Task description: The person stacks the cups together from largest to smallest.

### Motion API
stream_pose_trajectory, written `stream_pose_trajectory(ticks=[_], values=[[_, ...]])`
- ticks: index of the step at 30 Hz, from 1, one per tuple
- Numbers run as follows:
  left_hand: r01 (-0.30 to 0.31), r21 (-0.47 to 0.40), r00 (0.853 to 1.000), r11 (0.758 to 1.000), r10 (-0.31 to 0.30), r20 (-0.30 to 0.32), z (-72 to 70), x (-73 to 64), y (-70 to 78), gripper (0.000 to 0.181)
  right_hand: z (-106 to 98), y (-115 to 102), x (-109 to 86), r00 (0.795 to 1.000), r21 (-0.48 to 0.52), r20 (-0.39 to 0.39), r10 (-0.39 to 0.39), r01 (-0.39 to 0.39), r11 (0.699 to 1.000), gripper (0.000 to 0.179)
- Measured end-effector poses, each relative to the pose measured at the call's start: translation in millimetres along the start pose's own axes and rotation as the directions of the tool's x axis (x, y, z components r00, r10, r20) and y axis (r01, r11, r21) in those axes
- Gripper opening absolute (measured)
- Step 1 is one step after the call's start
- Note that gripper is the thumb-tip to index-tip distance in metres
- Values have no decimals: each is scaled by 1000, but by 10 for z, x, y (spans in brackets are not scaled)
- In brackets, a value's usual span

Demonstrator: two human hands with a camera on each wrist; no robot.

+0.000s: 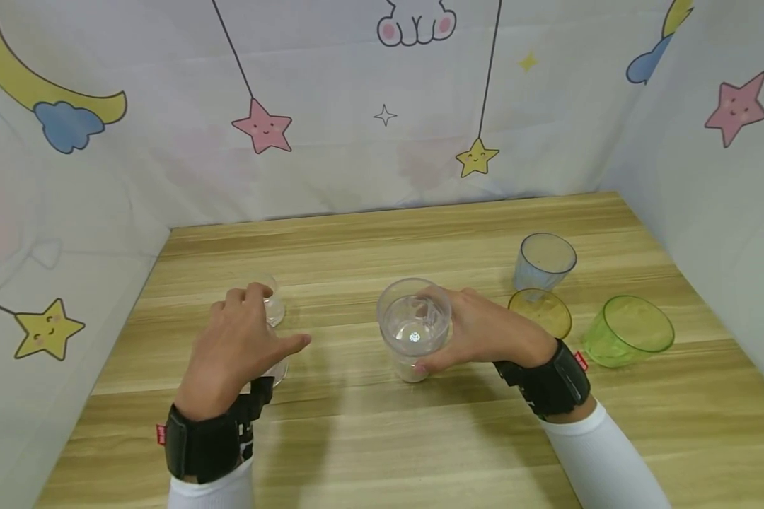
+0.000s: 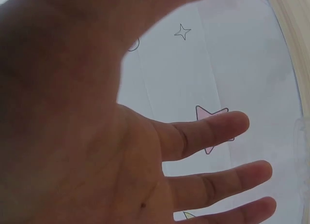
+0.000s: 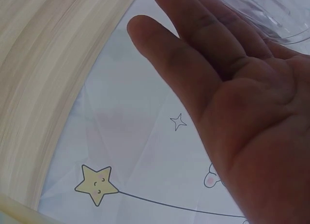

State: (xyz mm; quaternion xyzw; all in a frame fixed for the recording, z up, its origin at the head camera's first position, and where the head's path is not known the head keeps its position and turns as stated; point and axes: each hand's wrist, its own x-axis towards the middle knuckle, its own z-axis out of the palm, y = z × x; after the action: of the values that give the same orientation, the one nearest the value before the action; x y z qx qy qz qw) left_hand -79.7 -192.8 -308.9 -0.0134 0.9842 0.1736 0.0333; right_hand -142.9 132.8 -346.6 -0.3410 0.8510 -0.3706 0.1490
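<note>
My right hand [image 1: 480,326] curls round a clear glass [image 1: 414,339] near the middle of the wooden table, thumb on its near side and fingers at its far side. In the right wrist view, part of this clear glass [image 3: 278,16] shows at the top right beside the fingers. My left hand [image 1: 238,343] hovers with its thumb spread and holds nothing. Straight, parted fingers [image 2: 208,137] show in the left wrist view. Just past its fingertips stands a small clear glass [image 1: 275,309]. More clear glass [image 1: 279,370] shows below the thumb, mostly hidden by the hand.
On the right of the wooden table [image 1: 369,438] stand a bluish cup [image 1: 541,265], a yellow cup [image 1: 547,314] partly behind my right wrist, and a green cup [image 1: 627,336]. White fabric walls [image 1: 331,170] with printed stars edge the table at the back and sides.
</note>
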Motion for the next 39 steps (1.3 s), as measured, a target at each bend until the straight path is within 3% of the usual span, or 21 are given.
stream_pose_trajectory(ticks=[9, 16, 21, 39], values=[[16, -1, 1000, 1000, -16, 20, -4, 14, -65, 94, 2, 7, -5, 1000, 4, -3, 0, 0, 1000, 87], [44, 1, 998, 999, -44, 48, -17, 31, -113, 77, 2, 21, -9, 1000, -1, -7, 6, -6, 1000, 87], [62, 12, 996, 998, -63, 70, -27, 52, -148, 74, 0, 19, -6, 1000, -2, -4, 7, -7, 1000, 87], [134, 47, 978, 990, -140, 156, -5, 108, -196, 72, -3, 5, -1, 1000, -1, 7, 11, -11, 1000, 88]])
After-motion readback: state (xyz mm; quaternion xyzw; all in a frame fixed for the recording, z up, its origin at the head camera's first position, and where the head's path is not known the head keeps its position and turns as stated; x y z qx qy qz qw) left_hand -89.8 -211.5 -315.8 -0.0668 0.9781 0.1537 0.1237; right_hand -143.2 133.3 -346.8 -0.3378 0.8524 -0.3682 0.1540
